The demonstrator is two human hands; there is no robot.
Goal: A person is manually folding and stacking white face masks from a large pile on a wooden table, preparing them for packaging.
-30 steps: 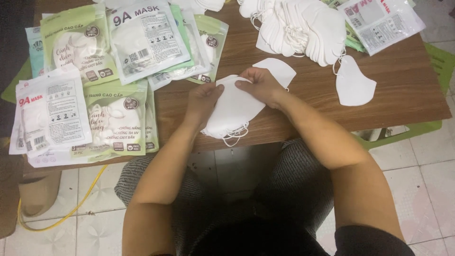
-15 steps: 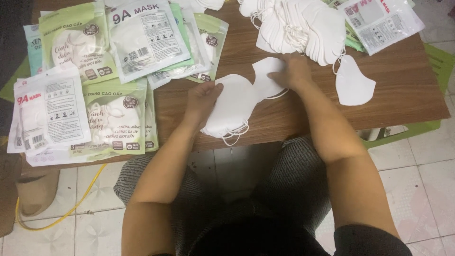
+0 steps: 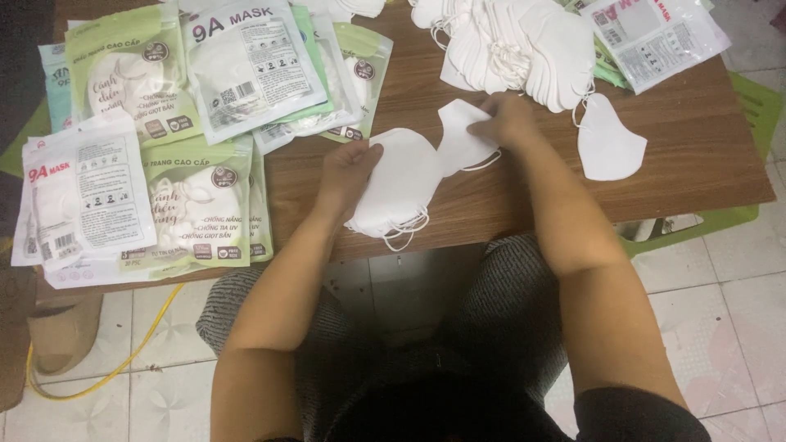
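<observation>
I see the small stack of folded white masks (image 3: 399, 187) lying at the near edge of the wooden table (image 3: 696, 147), ear loops hanging over that edge. My left hand (image 3: 348, 168) lies flat on the stack's left side, fingers loosely spread and pressing it down. Just beyond the stack, touching its far right corner, a single white mask (image 3: 460, 137) lies flat; my right hand (image 3: 508, 121) pinches its far edge. Right of the stack lies another loose mask (image 3: 607, 141). Farther back sits the big mask pile (image 3: 524, 45); left of the stack, sealed mask packets (image 3: 196, 123).
</observation>
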